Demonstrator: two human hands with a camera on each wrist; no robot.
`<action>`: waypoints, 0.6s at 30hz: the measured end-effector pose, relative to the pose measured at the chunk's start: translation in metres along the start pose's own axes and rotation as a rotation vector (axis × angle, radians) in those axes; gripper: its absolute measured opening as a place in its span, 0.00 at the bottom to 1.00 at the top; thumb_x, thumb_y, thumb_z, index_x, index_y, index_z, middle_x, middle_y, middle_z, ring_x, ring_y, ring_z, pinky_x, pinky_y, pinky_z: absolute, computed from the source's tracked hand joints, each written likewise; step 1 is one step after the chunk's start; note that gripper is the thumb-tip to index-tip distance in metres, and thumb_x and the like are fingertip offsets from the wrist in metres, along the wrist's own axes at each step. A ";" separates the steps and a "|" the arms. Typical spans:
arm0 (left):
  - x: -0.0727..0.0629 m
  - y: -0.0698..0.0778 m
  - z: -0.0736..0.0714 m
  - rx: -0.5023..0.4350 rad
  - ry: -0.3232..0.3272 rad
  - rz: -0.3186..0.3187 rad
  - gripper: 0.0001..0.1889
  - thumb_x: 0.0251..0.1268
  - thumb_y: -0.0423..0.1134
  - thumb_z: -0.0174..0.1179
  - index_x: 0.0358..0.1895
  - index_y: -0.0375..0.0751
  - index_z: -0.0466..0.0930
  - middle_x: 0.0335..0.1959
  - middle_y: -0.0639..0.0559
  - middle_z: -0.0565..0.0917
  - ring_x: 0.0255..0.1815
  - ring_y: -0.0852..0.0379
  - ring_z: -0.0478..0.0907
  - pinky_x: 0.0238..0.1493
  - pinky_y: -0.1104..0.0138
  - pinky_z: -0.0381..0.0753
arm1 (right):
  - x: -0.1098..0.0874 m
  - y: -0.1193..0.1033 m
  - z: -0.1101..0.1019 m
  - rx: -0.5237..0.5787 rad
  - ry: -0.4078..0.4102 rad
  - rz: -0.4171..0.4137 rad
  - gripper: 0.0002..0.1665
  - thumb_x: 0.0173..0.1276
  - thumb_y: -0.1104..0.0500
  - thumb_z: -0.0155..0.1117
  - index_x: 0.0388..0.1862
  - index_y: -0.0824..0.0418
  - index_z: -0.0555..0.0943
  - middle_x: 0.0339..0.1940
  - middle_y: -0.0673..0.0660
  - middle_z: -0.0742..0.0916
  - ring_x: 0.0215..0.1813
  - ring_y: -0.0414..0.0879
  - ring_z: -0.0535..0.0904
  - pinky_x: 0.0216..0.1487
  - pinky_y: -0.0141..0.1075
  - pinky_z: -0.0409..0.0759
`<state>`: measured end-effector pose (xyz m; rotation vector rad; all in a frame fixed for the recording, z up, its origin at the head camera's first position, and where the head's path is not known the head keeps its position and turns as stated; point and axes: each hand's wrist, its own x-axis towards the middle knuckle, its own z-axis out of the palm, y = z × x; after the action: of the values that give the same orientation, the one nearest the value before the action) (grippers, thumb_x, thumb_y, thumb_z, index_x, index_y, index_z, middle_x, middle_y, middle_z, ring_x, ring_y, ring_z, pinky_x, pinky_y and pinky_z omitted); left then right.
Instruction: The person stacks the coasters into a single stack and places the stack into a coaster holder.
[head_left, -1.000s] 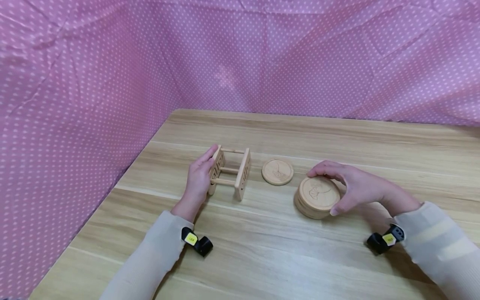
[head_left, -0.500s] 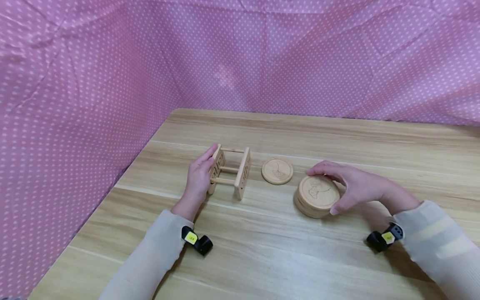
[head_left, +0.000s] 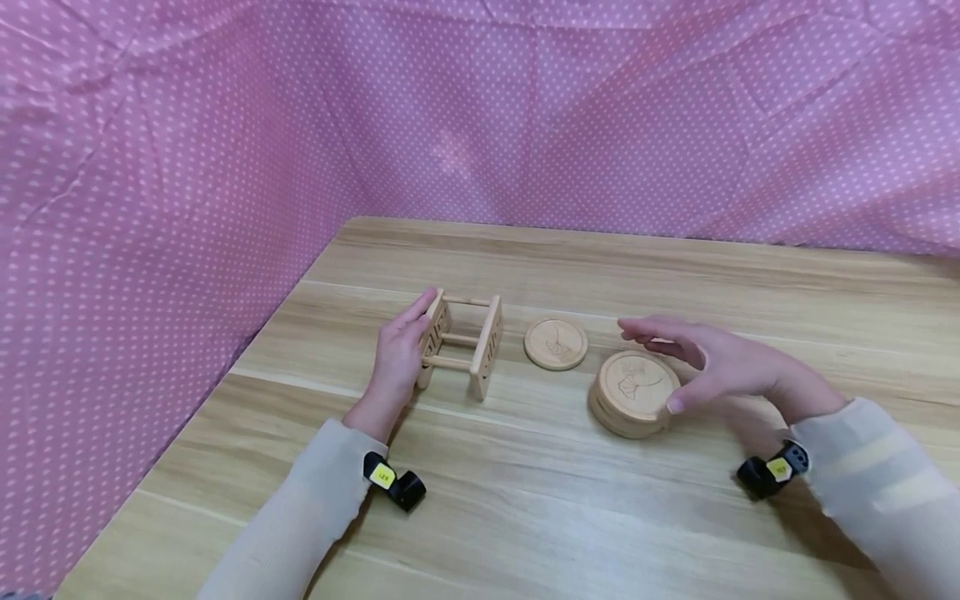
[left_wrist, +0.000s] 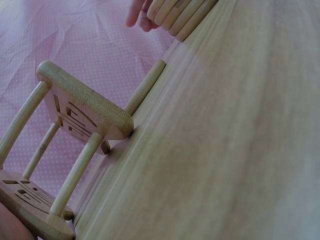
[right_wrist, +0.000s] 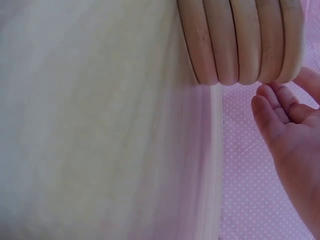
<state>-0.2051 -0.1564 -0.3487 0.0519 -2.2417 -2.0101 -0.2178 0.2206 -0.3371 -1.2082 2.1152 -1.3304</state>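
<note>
In the head view my left hand (head_left: 397,354) lies along the outer left side of a small wooden coaster rack (head_left: 459,343), fingers straight against its panel. The rack has two cut-out side panels joined by rods; the left wrist view shows its rods (left_wrist: 76,173) up close. A stack of round wooden coasters (head_left: 636,387), the top one engraved with a leaf-like drawing, stands farther right. Beside it my right hand (head_left: 723,367) is spread around the stack's right side, its fingers lifted off the rim and the thumb near the edge. Several coasters (right_wrist: 245,45) show edge-on in the right wrist view.
A single engraved coaster (head_left: 556,343) lies flat between the rack and the stack. The wood-grain table (head_left: 525,500) ends at the back and left against a pink dotted cloth (head_left: 525,117).
The right hand has loosened from the stack, its fingers lifting slightly up and away from the rim. The left hand, the rack and the coasters stay where they were.
</note>
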 end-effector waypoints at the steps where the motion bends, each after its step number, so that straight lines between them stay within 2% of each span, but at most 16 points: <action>1: 0.000 0.000 0.000 0.002 0.000 0.002 0.21 0.71 0.33 0.39 0.66 0.42 0.65 0.69 0.54 0.63 0.71 0.57 0.57 0.72 0.65 0.55 | 0.000 0.000 -0.001 0.004 -0.001 0.000 0.53 0.47 0.70 0.70 0.70 0.71 0.53 0.69 0.66 0.64 0.68 0.30 0.60 0.66 0.20 0.58; 4: 0.000 0.000 0.000 0.006 0.001 0.002 0.21 0.71 0.33 0.39 0.66 0.42 0.65 0.69 0.54 0.63 0.71 0.57 0.57 0.72 0.65 0.55 | 0.002 -0.001 -0.003 0.004 0.000 0.003 0.52 0.48 0.71 0.69 0.70 0.70 0.54 0.69 0.65 0.65 0.68 0.30 0.61 0.66 0.20 0.58; 8: 0.000 0.000 0.000 0.002 -0.001 0.001 0.22 0.71 0.33 0.39 0.66 0.42 0.65 0.69 0.54 0.63 0.71 0.58 0.56 0.72 0.65 0.54 | 0.005 -0.003 -0.005 0.020 0.001 -0.002 0.49 0.51 0.72 0.66 0.71 0.70 0.54 0.69 0.50 0.67 0.67 0.30 0.61 0.66 0.20 0.58; 11: 0.000 0.000 0.000 -0.003 -0.001 -0.003 0.22 0.71 0.33 0.39 0.66 0.42 0.65 0.69 0.54 0.63 0.71 0.57 0.56 0.72 0.65 0.54 | 0.008 -0.005 -0.005 0.023 -0.003 -0.047 0.48 0.52 0.74 0.65 0.69 0.74 0.53 0.67 0.39 0.66 0.68 0.30 0.60 0.66 0.20 0.58; 18: 0.001 0.000 0.000 -0.016 -0.002 -0.005 0.22 0.71 0.32 0.39 0.66 0.41 0.64 0.69 0.53 0.63 0.71 0.57 0.56 0.72 0.65 0.54 | 0.014 -0.011 -0.007 -0.009 0.019 -0.110 0.43 0.55 0.76 0.61 0.68 0.77 0.53 0.66 0.39 0.68 0.67 0.32 0.62 0.66 0.20 0.60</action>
<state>-0.2061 -0.1562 -0.3487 0.0543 -2.2285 -2.0317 -0.2258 0.2108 -0.3221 -1.3380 2.0971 -1.3848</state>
